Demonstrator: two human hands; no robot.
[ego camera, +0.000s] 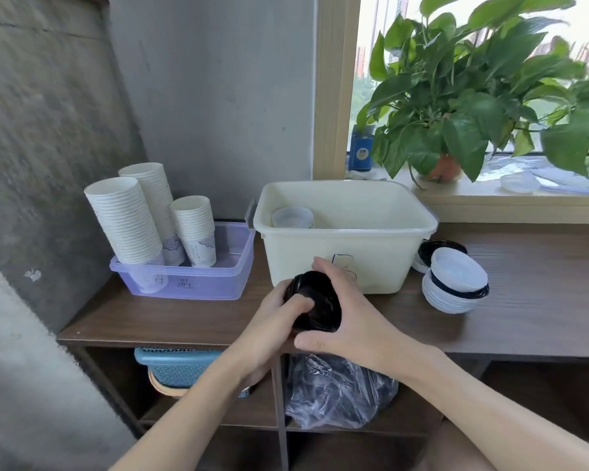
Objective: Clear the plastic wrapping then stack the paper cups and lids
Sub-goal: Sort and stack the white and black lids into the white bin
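Note:
Both hands grip a stack of black lids point(320, 300) just above the wooden table's front edge. My left hand point(279, 321) holds its near left side, with the thumb pressed into the top lid. My right hand point(351, 307) wraps the right side. Clear plastic wrapping point(337, 392) hangs crumpled below the stack, under my right hand. Three stacks of white paper cups point(130, 222) stand tilted in a purple tray point(191, 280) at the left. A pile of white lids with some black ones point(454, 283) lies at the right.
A cream plastic tub point(344, 246) stands behind my hands with a few translucent lids point(292, 217) inside. A potted plant point(463, 107) and more lids point(521, 181) sit on the windowsill. A blue basket point(174, 368) rests on the shelf under the wooden table point(184, 321).

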